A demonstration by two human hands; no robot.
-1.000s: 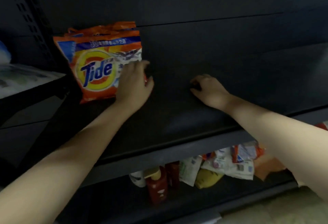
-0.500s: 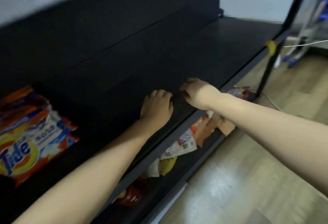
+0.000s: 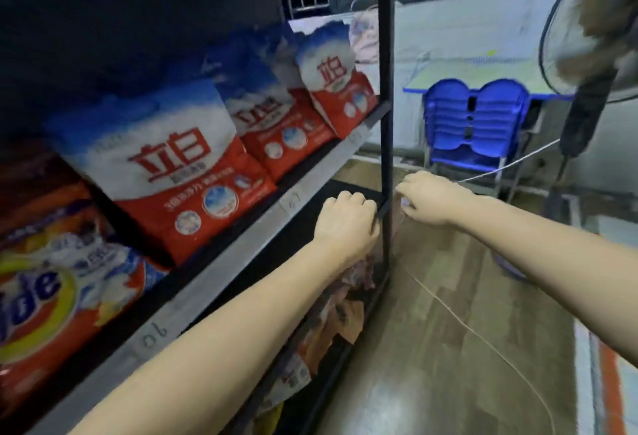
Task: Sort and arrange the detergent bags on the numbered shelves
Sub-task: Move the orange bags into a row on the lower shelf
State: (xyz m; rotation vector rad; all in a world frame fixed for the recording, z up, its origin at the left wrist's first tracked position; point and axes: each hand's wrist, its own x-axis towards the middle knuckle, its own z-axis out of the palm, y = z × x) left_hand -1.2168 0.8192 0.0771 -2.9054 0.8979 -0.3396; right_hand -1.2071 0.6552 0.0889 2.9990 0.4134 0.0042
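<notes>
An orange Tide bag [image 3: 51, 296] stands at the left of the upper shelf. Right of it stand three blue, white and red detergent bags [image 3: 165, 172], [image 3: 276, 124], [image 3: 336, 79]. The shelf's grey front edge [image 3: 207, 282] carries handwritten labels 06 [image 3: 155, 336] and 07 [image 3: 293, 200]. My left hand [image 3: 345, 224] grips the right front corner of the dark shelf [image 3: 276, 251] one level down, fingers curled over its edge. My right hand [image 3: 428, 198] hovers just beyond the black post [image 3: 386, 89], its fingers curled under with nothing seen in them.
Crumpled bags and packets [image 3: 324, 324] lie on the bottom shelf under my left forearm. A thin cord [image 3: 483, 338] runs across the wooden floor. Stacked blue chairs [image 3: 473, 117] and a standing fan [image 3: 587, 37] are to the right.
The view rose and swung right, bringing the upper shelf and its bags into sight. Both hands slid right along the dark shelf; the left reached its corner, the right passed the post.
</notes>
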